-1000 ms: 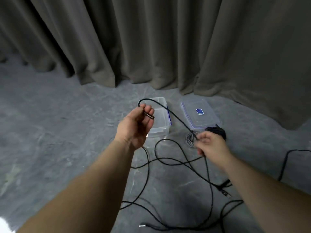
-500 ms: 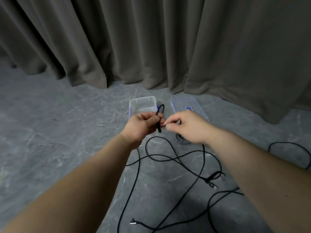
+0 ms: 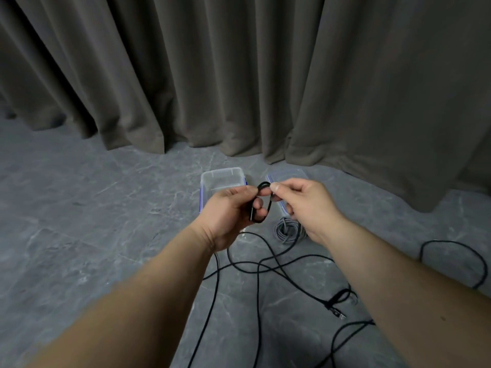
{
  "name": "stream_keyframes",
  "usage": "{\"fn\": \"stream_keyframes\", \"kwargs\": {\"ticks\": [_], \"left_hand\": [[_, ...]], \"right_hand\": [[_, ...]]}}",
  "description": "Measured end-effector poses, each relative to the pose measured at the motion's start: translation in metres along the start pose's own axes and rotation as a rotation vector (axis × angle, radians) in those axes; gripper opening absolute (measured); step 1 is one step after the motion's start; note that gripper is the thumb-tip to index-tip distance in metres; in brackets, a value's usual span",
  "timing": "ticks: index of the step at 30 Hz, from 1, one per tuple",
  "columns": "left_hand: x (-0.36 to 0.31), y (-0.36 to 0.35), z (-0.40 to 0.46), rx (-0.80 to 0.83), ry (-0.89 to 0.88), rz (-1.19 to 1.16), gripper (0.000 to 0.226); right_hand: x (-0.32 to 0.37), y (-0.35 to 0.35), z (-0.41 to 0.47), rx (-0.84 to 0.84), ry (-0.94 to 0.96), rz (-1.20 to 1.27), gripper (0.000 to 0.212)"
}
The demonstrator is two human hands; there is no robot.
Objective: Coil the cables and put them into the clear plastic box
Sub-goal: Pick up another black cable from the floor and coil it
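Observation:
My left hand [image 3: 230,211] grips one end of a black cable [image 3: 265,200], which forms a small loop between both hands. My right hand [image 3: 305,205] pinches the top of that loop between thumb and forefinger. The rest of the black cable trails down and lies tangled on the floor [image 3: 268,264]. The clear plastic box [image 3: 221,176] stands open on the floor just beyond my left hand. A coiled grey cable [image 3: 288,229] lies on the floor under my right hand.
The box's clear lid [image 3: 288,173] lies to the right of the box, mostly hidden by my right hand. A cable plug [image 3: 337,312] rests on the grey stone floor at right. Another black loop [image 3: 451,261] lies far right. Grey curtains [image 3: 239,75] hang behind.
My right hand came up from the floor to meet my left hand. Together they have bent the cable's end into a small loop, which has grown since half a second ago.

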State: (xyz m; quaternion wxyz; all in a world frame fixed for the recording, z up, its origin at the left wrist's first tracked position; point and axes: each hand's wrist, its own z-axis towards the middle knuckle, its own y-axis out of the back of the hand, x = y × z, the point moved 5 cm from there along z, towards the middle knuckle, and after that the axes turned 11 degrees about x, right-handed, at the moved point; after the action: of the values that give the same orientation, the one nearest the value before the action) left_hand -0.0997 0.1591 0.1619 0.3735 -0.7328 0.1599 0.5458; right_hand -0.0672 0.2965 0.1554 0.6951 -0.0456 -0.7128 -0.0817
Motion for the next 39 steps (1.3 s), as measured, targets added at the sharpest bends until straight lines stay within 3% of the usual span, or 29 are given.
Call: {"fn": "stream_keyframes", "kwargs": {"ticks": [6,9,13,19,32,39], "left_hand": [[-0.004,-0.006,0.001,0.01,0.021,-0.143,0.031],[-0.006,-0.008,0.002,0.04,0.027,-0.214,0.031],[-0.007,-0.015,0.001,0.082,0.008,-0.2,0.027],[-0.009,-0.018,0.003,0.073,-0.045,-0.205,0.023],[-0.009,-0.019,0.003,-0.026,-0.006,0.117,0.027],[-0.014,-0.023,0.008,0.024,-0.114,-0.018,0.023]], "right_hand": [[0.006,-0.008,-0.001,-0.028,0.041,0.042,0.007],[0.007,-0.008,-0.003,-0.028,0.04,0.09,0.017],[0.004,-0.003,-0.001,-0.09,-0.031,0.171,0.024],[-0.001,-0.007,-0.003,-0.01,-0.09,0.342,0.019],[0.0,0.007,-0.006,-0.128,0.036,0.23,0.018],[0.003,0.008,-0.003,-0.186,0.068,0.179,0.015]]}}
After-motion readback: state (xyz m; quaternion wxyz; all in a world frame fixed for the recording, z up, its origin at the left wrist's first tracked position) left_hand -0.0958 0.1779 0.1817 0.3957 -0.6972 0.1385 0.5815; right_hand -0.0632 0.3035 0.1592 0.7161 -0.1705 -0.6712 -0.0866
